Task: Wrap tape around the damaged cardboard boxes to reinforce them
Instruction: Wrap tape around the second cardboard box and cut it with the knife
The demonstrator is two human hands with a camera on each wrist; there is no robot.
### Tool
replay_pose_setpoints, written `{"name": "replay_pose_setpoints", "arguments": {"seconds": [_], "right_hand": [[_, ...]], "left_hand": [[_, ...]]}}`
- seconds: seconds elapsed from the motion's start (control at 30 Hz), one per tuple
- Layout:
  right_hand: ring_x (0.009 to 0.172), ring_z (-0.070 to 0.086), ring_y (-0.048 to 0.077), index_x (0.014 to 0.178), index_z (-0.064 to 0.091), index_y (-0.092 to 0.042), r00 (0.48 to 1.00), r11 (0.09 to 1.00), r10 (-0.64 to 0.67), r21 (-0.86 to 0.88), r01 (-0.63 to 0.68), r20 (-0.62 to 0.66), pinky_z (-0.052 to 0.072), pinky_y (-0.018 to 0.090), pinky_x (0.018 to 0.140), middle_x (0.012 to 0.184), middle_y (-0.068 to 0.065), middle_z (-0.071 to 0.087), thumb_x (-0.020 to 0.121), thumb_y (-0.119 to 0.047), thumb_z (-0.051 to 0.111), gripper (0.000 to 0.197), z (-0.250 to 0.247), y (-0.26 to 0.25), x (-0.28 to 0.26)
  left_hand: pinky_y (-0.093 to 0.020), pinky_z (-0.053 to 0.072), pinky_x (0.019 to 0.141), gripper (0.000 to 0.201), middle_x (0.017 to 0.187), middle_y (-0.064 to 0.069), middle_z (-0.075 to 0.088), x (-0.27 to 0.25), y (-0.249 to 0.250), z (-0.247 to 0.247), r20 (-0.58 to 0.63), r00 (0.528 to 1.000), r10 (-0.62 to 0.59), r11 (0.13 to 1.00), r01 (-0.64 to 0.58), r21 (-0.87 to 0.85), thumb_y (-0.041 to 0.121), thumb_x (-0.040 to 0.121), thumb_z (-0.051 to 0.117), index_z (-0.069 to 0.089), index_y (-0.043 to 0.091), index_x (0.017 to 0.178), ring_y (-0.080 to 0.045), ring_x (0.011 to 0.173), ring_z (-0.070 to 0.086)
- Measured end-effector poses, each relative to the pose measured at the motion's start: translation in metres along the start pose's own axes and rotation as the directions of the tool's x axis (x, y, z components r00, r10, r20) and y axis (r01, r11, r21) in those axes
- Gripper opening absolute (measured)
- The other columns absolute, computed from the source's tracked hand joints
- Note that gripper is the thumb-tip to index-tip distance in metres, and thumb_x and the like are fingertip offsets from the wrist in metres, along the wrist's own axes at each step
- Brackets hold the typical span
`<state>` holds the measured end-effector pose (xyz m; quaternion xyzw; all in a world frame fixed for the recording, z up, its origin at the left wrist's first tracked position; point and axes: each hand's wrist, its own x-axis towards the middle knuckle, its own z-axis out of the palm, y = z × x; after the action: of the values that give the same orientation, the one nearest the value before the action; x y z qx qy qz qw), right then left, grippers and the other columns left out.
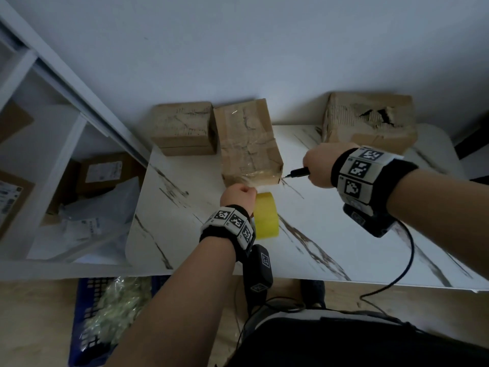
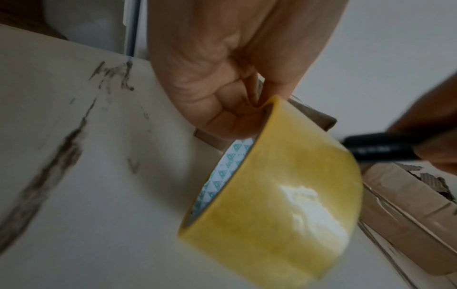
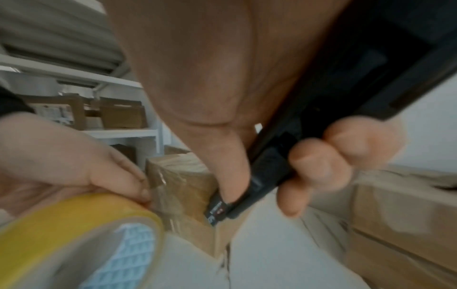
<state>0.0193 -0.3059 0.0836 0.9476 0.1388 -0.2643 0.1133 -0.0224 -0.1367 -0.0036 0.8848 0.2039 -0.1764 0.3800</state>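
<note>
On the marble table the middle cardboard box is covered with glossy clear tape. My left hand is in front of the box's near face and pinches the yellow tape roll by its top rim. A stretch of clear tape runs from the roll to the box. My right hand grips a black cutter, whose tip is at the box's lower right corner. The cutter is held between thumb and curled fingers.
A second box stands against the taped box's left side. A torn box with a ragged hole sits at the back right. White shelves with parcels stand left of the table. A black cable hangs off the front edge.
</note>
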Motion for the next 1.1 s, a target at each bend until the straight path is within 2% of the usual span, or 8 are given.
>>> {"name": "replay_pose_setpoints", "arguments": {"seconds": [0.2,0.33,0.47,0.53,0.63,0.77,0.93,1.1], "right_hand": [[0.088,0.059,0.021,0.115,0.057,-0.021,0.999,0.993,0.000,0.115,-0.004,0.037,0.043,0.027,0.065,0.098,0.002,0.061,0.094,-0.025,0.045,0.024,0.025,0.011,-0.004],[0.070,0.054,0.022,0.113,0.053,-0.018,0.998,0.961,-0.003,0.276,-0.013,0.058,0.039,0.027,0.056,0.082,0.002,0.052,0.092,-0.016,0.042,0.023,0.058,0.005,0.003],[0.068,0.050,0.023,0.118,0.049,-0.021,0.999,0.934,0.025,0.354,-0.040,0.047,0.041,0.031,0.058,0.099,0.007,0.045,0.092,-0.011,0.043,0.029,0.092,0.004,0.005],[0.071,0.050,0.026,0.120,0.047,-0.022,0.998,0.919,0.035,0.391,-0.050,0.044,0.044,0.034,0.061,0.107,0.009,0.038,0.091,-0.009,0.047,0.032,0.104,0.003,0.005],[0.086,0.046,0.028,0.123,0.045,-0.022,0.998,0.911,0.054,0.409,-0.062,0.031,0.046,0.038,0.069,0.109,0.010,0.038,0.090,-0.007,0.051,0.037,0.118,0.002,0.004],[0.097,0.047,0.027,0.123,0.045,-0.024,0.997,0.930,0.073,0.359,-0.075,0.019,0.039,0.034,0.069,0.109,0.007,0.044,0.089,-0.009,0.055,0.039,0.127,-0.001,0.002],[0.108,0.046,0.028,0.129,0.043,-0.021,0.996,0.926,0.083,0.369,-0.082,0.014,0.041,0.036,0.084,0.118,0.009,0.045,0.088,-0.032,0.061,0.046,0.119,-0.004,0.001],[0.123,0.035,0.031,0.138,0.033,-0.016,0.967,0.847,0.130,0.531,0.005,-0.217,0.042,0.040,0.096,0.136,0.013,0.032,0.089,-0.035,0.058,0.059,0.082,-0.024,0.006]], "left_hand": [[-0.025,0.036,0.070,0.023,0.101,-0.010,0.066,-0.009,0.008,-0.002,-0.017,0.997,0.069,0.994,-0.067,0.091,0.027,0.094,0.049,0.065,0.010,0.098,-0.022,0.085,0.052],[-0.027,0.042,0.077,0.019,0.096,-0.004,0.062,-0.022,0.017,-0.006,0.019,0.965,0.261,0.942,-0.259,0.216,0.030,0.092,0.053,0.062,0.016,0.101,-0.024,0.094,0.057],[-0.029,0.037,0.073,0.027,0.109,-0.007,0.060,-0.034,0.014,-0.004,0.232,0.885,0.403,0.668,-0.458,0.587,0.028,0.097,0.043,0.057,0.014,0.115,-0.027,0.100,0.056],[-0.029,0.035,0.071,0.029,0.111,-0.010,0.060,-0.037,0.006,-0.001,0.317,0.851,0.419,0.539,-0.514,0.667,0.027,0.098,0.040,0.053,0.014,0.120,-0.028,0.100,0.056],[-0.032,0.042,0.074,0.034,0.119,-0.010,0.057,-0.037,-0.006,0.006,0.431,0.821,0.375,0.456,-0.568,0.685,0.024,0.100,0.037,0.047,0.012,0.130,-0.027,0.105,0.055],[-0.040,0.049,0.084,0.043,0.133,-0.010,0.046,-0.036,-0.019,0.012,0.493,0.824,0.280,0.427,-0.567,0.704,0.022,0.101,0.035,0.032,0.017,0.143,-0.028,0.114,0.051],[-0.035,0.044,0.073,0.053,0.132,-0.007,0.047,-0.035,-0.026,0.012,0.475,0.810,0.344,0.391,-0.584,0.712,0.029,0.101,0.033,0.015,0.025,0.150,-0.027,0.106,0.055],[-0.034,0.044,0.071,0.059,0.131,-0.004,0.045,-0.038,-0.029,0.004,0.439,0.799,0.411,0.474,-0.598,0.646,0.036,0.100,0.035,0.007,0.030,0.151,-0.024,0.104,0.054]]}}
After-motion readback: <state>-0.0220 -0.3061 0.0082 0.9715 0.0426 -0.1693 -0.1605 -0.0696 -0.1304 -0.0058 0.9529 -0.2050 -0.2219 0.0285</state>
